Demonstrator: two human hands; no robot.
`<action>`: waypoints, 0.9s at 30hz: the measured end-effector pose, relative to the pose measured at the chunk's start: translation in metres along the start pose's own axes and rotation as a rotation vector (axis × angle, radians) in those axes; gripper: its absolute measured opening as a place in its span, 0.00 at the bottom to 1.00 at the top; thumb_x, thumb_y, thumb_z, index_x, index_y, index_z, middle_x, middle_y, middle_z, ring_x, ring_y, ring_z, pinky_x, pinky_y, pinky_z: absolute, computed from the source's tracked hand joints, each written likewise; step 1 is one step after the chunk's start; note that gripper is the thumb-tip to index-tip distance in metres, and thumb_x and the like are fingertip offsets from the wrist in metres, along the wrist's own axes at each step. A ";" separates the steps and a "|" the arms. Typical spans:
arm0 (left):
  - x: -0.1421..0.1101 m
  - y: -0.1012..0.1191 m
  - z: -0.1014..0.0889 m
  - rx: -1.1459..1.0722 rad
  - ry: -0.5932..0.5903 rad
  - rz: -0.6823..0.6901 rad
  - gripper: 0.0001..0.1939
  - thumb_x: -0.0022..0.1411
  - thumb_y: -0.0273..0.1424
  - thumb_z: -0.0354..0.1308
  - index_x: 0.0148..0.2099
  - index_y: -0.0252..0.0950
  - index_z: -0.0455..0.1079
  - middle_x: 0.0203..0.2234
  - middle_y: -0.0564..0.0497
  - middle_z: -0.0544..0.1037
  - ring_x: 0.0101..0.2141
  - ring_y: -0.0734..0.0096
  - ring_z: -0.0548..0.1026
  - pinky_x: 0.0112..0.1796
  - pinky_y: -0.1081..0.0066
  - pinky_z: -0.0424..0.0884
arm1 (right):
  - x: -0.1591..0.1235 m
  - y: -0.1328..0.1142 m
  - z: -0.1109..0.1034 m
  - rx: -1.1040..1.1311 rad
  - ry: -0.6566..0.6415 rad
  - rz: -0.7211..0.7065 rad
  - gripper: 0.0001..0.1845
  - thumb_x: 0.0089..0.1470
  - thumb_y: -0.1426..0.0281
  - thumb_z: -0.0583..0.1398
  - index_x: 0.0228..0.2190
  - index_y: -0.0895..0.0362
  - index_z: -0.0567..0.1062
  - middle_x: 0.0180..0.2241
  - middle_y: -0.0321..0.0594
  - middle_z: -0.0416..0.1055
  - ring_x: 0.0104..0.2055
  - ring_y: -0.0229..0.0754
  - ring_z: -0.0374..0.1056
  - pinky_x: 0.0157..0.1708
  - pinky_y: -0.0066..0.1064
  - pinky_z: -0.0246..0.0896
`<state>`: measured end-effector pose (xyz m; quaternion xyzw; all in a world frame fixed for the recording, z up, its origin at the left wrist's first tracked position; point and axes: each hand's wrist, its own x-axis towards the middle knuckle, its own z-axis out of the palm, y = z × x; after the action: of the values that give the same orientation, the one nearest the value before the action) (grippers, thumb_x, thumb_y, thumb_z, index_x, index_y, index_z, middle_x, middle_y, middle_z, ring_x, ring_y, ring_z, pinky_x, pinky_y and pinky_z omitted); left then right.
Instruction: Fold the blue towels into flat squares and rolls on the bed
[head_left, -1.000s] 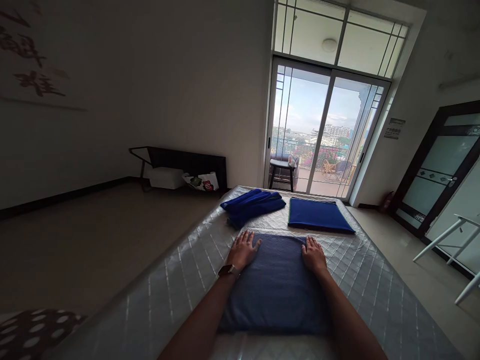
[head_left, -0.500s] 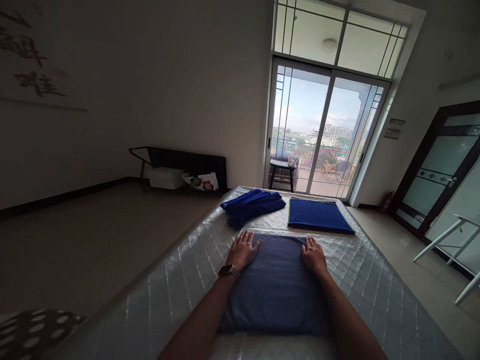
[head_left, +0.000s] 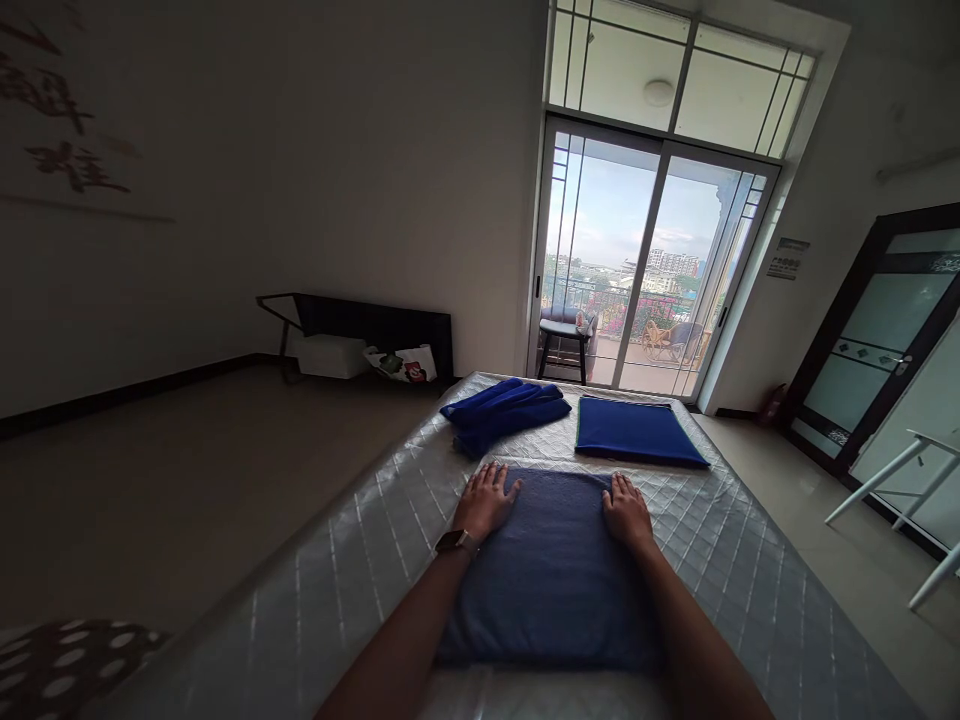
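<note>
A greyish-blue folded cloth [head_left: 559,580] lies flat in front of me on a plastic-covered mattress [head_left: 360,560]. My left hand [head_left: 486,500], with a watch [head_left: 456,541] at the wrist, rests open on the cloth's far left corner. On the far right corner lies my right hand [head_left: 628,508], also open, its fingers stretched forward. Beyond the left hand is a loose, rumpled bright blue cloth [head_left: 506,412]. A neatly folded blue cloth [head_left: 637,432] sits beyond the right hand, apart from it.
By the left wall a low black rack [head_left: 375,325] holds a white box [head_left: 331,356] and a printed bag [head_left: 405,364]. Sliding glass doors [head_left: 652,260] stand past the mattress. To the right are a white stool [head_left: 922,470] and a dark-framed door [head_left: 862,340]. Polka-dot fabric [head_left: 71,665] shows at lower left.
</note>
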<state>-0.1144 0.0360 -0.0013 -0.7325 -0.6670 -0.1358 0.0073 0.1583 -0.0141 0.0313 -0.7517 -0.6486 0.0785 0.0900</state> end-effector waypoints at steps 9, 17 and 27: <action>0.002 -0.001 0.004 -0.008 0.007 -0.004 0.34 0.71 0.47 0.38 0.69 0.32 0.59 0.67 0.40 0.62 0.68 0.54 0.56 0.66 0.54 0.51 | 0.000 0.000 0.000 0.001 0.005 -0.008 0.34 0.67 0.63 0.42 0.69 0.64 0.52 0.71 0.44 0.47 0.73 0.41 0.40 0.69 0.34 0.32; 0.002 -0.001 0.000 0.022 -0.051 -0.006 0.36 0.72 0.48 0.35 0.70 0.31 0.57 0.69 0.39 0.59 0.69 0.56 0.54 0.66 0.57 0.49 | 0.001 0.001 0.002 -0.002 0.010 -0.010 0.33 0.67 0.63 0.42 0.69 0.64 0.53 0.71 0.44 0.48 0.73 0.40 0.40 0.69 0.34 0.32; 0.001 0.000 -0.003 0.016 -0.067 -0.009 0.36 0.71 0.48 0.35 0.71 0.31 0.56 0.69 0.39 0.58 0.69 0.56 0.54 0.66 0.57 0.48 | 0.000 0.000 0.001 -0.007 0.015 -0.009 0.33 0.67 0.64 0.43 0.69 0.63 0.53 0.71 0.44 0.48 0.73 0.40 0.40 0.69 0.34 0.32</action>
<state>-0.1148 0.0364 0.0016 -0.7335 -0.6713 -0.1060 -0.0097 0.1586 -0.0147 0.0305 -0.7496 -0.6516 0.0703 0.0927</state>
